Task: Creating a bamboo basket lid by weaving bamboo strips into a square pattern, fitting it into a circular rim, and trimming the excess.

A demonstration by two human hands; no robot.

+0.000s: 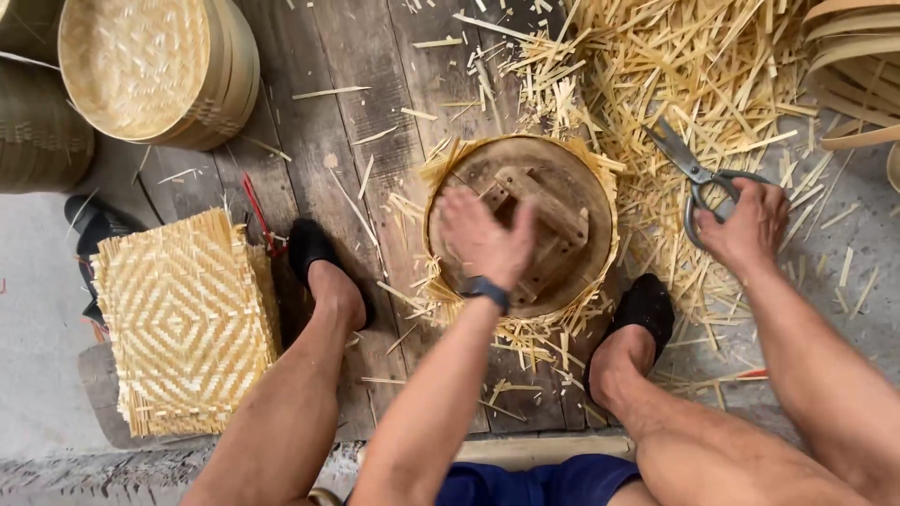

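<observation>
A round wooden mould (562, 178) with a cross-shaped wooden handle sits inside a bamboo ring (611, 201) between my feet, with frayed woven strip ends sticking out around its rim. My left hand (483, 234) lies on the mould's top, fingers spread over the handle. My right hand (747, 225) grips the loops of large metal scissors (689, 169), blades pointing up-left, resting on the cut bamboo strips to the right of the mould.
A stack of square woven bamboo mats (183, 319) lies at the left. Finished round baskets (155, 66) stand at the top left, bent bamboo hoops (858, 56) at the top right. Loose bamboo offcuts (675, 66) cover the planks. A red-handled tool (261, 217) lies by my left foot.
</observation>
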